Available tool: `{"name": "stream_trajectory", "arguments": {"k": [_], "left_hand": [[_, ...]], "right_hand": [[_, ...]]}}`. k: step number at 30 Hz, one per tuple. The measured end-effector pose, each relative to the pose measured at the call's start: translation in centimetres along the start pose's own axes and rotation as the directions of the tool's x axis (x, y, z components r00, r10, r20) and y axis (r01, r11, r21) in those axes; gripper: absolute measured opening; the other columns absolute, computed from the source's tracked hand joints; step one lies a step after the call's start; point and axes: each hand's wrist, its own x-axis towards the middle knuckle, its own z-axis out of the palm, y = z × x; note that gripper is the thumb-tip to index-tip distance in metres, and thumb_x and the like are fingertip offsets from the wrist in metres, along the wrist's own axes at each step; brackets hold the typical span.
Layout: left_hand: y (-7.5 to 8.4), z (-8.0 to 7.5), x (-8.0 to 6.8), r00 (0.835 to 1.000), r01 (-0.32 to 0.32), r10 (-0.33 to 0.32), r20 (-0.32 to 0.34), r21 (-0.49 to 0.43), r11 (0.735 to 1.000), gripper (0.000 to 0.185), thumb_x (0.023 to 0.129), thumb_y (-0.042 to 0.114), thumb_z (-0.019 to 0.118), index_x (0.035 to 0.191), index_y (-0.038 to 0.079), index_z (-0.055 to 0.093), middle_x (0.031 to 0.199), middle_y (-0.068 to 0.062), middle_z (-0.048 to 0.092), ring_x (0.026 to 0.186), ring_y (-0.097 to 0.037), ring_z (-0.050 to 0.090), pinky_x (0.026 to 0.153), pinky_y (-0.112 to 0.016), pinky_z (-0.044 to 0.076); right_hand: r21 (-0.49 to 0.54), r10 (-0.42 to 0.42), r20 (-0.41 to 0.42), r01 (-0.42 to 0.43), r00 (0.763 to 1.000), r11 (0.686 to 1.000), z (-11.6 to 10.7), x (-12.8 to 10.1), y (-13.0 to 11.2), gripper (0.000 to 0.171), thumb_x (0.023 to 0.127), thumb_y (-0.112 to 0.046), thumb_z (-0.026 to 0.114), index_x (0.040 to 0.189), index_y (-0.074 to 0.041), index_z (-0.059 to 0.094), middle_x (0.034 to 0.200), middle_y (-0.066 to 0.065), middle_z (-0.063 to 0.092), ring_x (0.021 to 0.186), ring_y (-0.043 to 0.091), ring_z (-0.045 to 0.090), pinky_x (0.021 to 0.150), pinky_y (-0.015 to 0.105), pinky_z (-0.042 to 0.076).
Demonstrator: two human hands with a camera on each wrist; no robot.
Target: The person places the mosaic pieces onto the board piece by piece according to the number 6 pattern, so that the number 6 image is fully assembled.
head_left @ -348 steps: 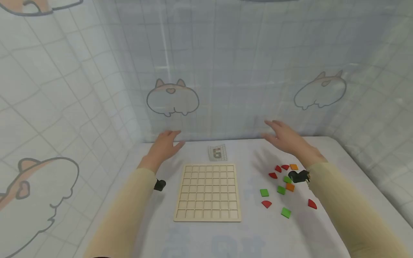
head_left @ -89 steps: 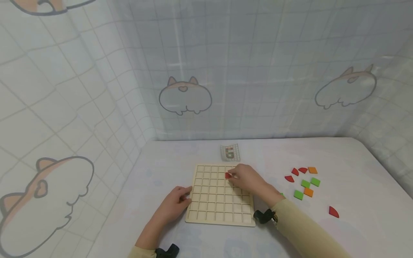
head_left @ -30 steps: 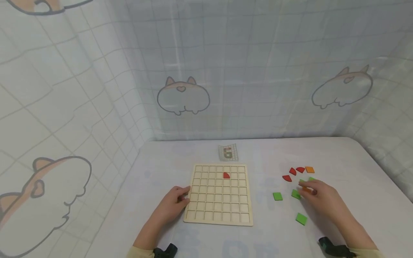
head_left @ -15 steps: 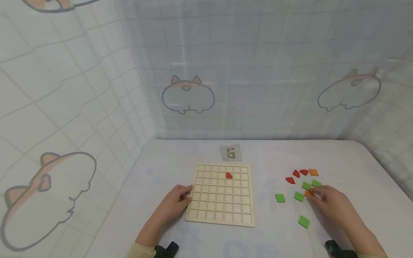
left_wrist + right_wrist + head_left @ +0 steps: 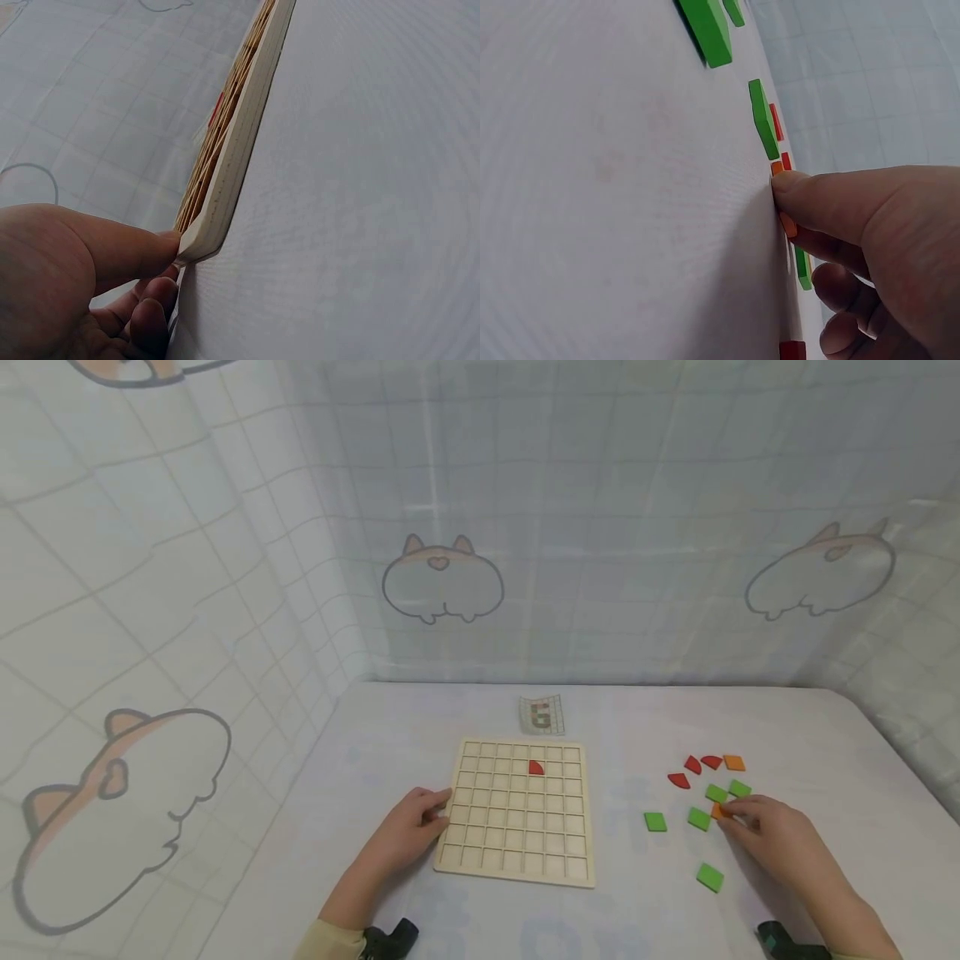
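A wooden grid board [image 5: 517, 839] lies flat on the table with one red quarter-circle piece [image 5: 536, 767] in a cell of its second row. My left hand [image 5: 431, 810] rests against the board's left edge. In the left wrist view its thumb [image 5: 150, 244] presses the board's [image 5: 240, 142] corner, with the fingers curled loosely below. My right hand [image 5: 729, 816] is at the loose tiles to the right and pinches an orange square tile [image 5: 718, 811]. The right wrist view shows the thumb on that orange tile [image 5: 777, 168], which still lies on the table.
Around the right hand lie several green squares [image 5: 655, 821], three red quarter pieces [image 5: 678, 780] and another orange square [image 5: 734, 762]. A small pattern card [image 5: 542, 715] lies behind the board. Curtain walls close the table at the back and left.
The right hand has left the board, reached the tile cluster and settled its fingertips on the orange tile. The left hand stays at the board's edge. The red piece stays in its cell.
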Motion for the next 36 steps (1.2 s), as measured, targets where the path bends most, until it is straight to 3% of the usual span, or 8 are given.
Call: {"name": "stream_trajectory", "arguments": {"k": [7, 14, 19, 24, 31, 36], "left_hand": [[0.1, 0.0, 0.0, 1.000, -0.005, 0.005, 0.001, 0.002, 1.000, 0.047, 0.093, 0.015, 0.070, 0.138, 0.009, 0.059, 0.103, 0.001, 0.055, 0.085, -0.014, 0.050, 0.074, -0.034, 0.044], [-0.1, 0.1, 0.2, 1.000, -0.004, 0.004, 0.005, 0.001, 1.000, 0.047, 0.093, 0.014, 0.070, 0.138, 0.009, 0.059, 0.102, 0.001, 0.054, 0.085, -0.013, 0.049, 0.074, -0.034, 0.044], [-0.1, 0.1, 0.1, 1.000, -0.001, 0.001, 0.008, -0.008, 1.000, 0.047, 0.093, 0.015, 0.070, 0.138, 0.009, 0.059, 0.102, 0.001, 0.054, 0.085, -0.013, 0.049, 0.074, -0.033, 0.044], [0.0, 0.0, 0.0, 1.000, 0.000, 0.000, 0.007, -0.001, 1.000, 0.047, 0.093, 0.016, 0.070, 0.138, 0.009, 0.059, 0.102, 0.002, 0.054, 0.085, -0.013, 0.049, 0.073, -0.032, 0.044], [0.3, -0.1, -0.2, 1.000, 0.001, -0.001, 0.009, -0.011, 1.000, 0.046, 0.093, 0.015, 0.070, 0.137, 0.008, 0.060, 0.102, 0.002, 0.054, 0.085, -0.013, 0.049, 0.073, -0.032, 0.044], [0.3, -0.2, -0.1, 1.000, -0.003, 0.003, 0.012, -0.003, 1.000, 0.046, 0.093, 0.016, 0.070, 0.137, 0.009, 0.060, 0.102, 0.002, 0.055, 0.085, -0.012, 0.050, 0.074, -0.031, 0.044]], "right_hand": [[-0.017, 0.018, 0.020, -0.017, 1.000, 1.000, -0.2, 0.1, 0.0, 0.027, 0.082, -0.020, 0.080, 0.101, 0.000, 0.075, 0.101, 0.021, 0.068, 0.085, 0.033, 0.061, 0.075, 0.055, 0.049], [-0.028, 0.033, 0.023, -0.032, 0.999, 0.999, -0.7, 0.3, -0.6, 0.032, 0.083, -0.021, 0.080, 0.105, 0.001, 0.074, 0.107, 0.027, 0.064, 0.089, 0.038, 0.060, 0.076, 0.055, 0.051], [-0.026, -0.051, -0.039, 0.050, 0.998, 0.998, -1.2, 0.3, -1.6, 0.031, 0.082, -0.022, 0.081, 0.104, -0.002, 0.076, 0.100, 0.019, 0.068, 0.081, 0.031, 0.061, 0.071, 0.051, 0.053], [-0.022, -0.131, -0.034, 0.131, 0.991, 0.991, -1.7, 1.1, -3.1, 0.030, 0.081, -0.024, 0.082, 0.104, -0.005, 0.076, 0.093, 0.007, 0.068, 0.078, 0.025, 0.057, 0.066, 0.044, 0.051], [0.025, -0.251, -0.054, 0.252, 0.967, 0.967, -1.7, 2.4, -5.7, 0.026, 0.083, -0.020, 0.081, 0.106, -0.007, 0.076, 0.104, 0.010, 0.069, 0.087, 0.029, 0.062, 0.073, 0.047, 0.052], [0.032, -0.305, -0.059, 0.307, 0.951, 0.951, -1.4, 3.5, -7.7, 0.024, 0.085, -0.017, 0.079, 0.106, -0.008, 0.076, 0.102, 0.006, 0.069, 0.087, 0.026, 0.063, 0.074, 0.042, 0.053]]}}
